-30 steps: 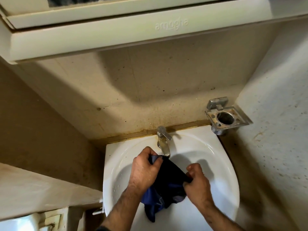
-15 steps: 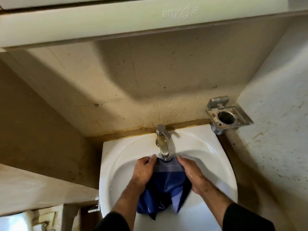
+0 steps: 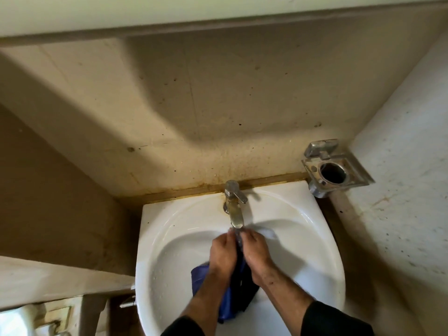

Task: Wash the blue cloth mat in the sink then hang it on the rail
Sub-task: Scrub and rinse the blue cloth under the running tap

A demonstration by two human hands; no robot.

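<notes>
The blue cloth mat [image 3: 232, 297] hangs bunched in the white sink [image 3: 167, 243], under the chrome tap [image 3: 235, 209]. My left hand [image 3: 223, 255] and my right hand [image 3: 257, 255] grip the mat's top side by side, knuckles almost touching, just below the spout. A thin stream of water seems to fall between them. Most of the mat is hidden behind my hands and forearms. The rail is out of view.
A chrome tumbler holder [image 3: 334, 168] is fixed to the wall at the sink's back right. Stained beige walls close in on three sides. A cabinet underside [image 3: 218, 18] juts out overhead. A ledge [image 3: 48, 282] runs at the lower left.
My hands have come together, bunching the spread mat into a narrow fold under the spout. The camera has tilted down and closer to the sink.
</notes>
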